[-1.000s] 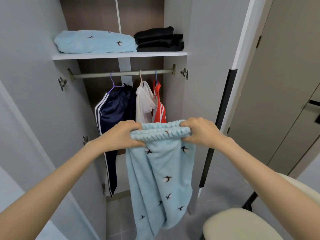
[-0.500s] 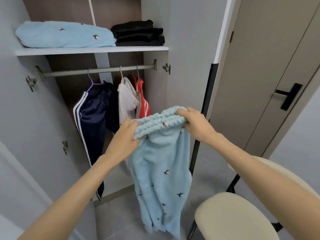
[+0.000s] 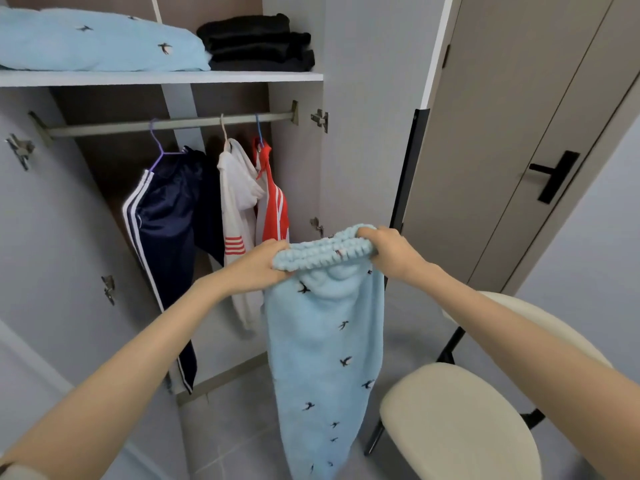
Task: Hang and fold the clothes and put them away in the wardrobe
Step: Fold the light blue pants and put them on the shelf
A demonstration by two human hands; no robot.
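Partly hidden: fingers [image 3: 370,234] in waistband of blue trousers [image 3: 325,358].

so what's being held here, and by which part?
Light blue bird-print pants, gripped at the elastic waistband: left hand at one end, right hand at the other.

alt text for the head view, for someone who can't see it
Left hand and right hand grip the waistband of blue bird-print pants before an open wardrobe. Navy trousers, a white top and a red top hang on its rail; a folded blue garment and black clothes lie on the shelf.
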